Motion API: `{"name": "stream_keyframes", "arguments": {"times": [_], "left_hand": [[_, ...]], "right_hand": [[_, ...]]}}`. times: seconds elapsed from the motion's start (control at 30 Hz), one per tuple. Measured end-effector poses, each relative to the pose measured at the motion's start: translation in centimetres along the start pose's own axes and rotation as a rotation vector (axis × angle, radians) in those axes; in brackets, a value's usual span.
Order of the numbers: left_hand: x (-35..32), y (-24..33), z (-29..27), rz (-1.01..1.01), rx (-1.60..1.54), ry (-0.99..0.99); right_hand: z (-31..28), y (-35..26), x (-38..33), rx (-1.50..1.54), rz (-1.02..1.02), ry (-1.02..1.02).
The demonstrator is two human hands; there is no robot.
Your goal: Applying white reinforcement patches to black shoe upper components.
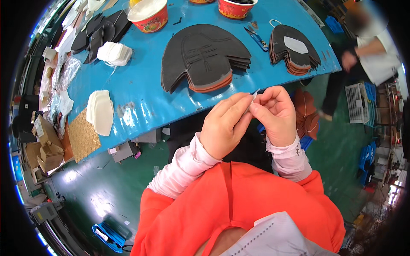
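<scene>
My left hand (222,124) and my right hand (278,116) meet fingertip to fingertip just off the table's front edge. Both are closed in a pinch on a small whitish piece (255,94); mostly fingers cover it, so its kind does not show. Beyond them lies a tall stack of dark shoe-upper pieces (200,47) with brown undersides. A smaller stack of such pieces (279,48), with a white patch on top, sits to the right. Between the stacks is a pair of blue-handled snips (257,39).
White cut pieces (102,112) lie stacked at the left of the blue table (141,83), near a tied white bundle (114,53). Red tubs (150,19) stand at the back. A person in a white top (378,55) is at the far right. Brown pieces (306,109) hang below the edge.
</scene>
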State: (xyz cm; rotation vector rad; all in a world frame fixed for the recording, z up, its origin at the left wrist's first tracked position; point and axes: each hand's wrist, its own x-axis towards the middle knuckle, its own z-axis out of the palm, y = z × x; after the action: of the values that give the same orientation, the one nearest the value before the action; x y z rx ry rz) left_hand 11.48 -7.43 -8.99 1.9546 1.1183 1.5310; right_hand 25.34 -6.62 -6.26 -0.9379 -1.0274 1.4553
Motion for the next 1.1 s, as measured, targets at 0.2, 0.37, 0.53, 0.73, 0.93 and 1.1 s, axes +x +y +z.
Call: {"name": "stream_keyframes", "arguments": {"times": [0.2,0.37,0.53,0.73,0.93,1.1], "left_hand": [[-0.3,1.3,-0.7,-0.233,-0.137,-0.086],[-0.7,0.6,-0.2,-0.132,-0.158,-0.045],[-0.9,0.6,-0.3,-0.251,-0.231,-0.037],[-1.2,0.3,-0.1,-0.27,-0.207,-0.013],[-1.4,0.1,0.1,-0.31,-0.254,-0.012],[-1.3,0.2,0.4,-0.405,-0.387,-0.003]], "right_hand": [[-0.7,0.5,0.3,0.102,0.086,0.027],[-1.2,1.6,0.1,0.211,0.105,-0.06],[-0.7,1.6,-0.3,0.246,0.142,-0.04],[-0.8,1.8,-0.5,0.178,0.095,-0.08],[-0.8,2.0,-0.6,0.117,0.07,-0.072],[-0.8,2.1,-0.6,0.078,0.064,-0.05]]}}
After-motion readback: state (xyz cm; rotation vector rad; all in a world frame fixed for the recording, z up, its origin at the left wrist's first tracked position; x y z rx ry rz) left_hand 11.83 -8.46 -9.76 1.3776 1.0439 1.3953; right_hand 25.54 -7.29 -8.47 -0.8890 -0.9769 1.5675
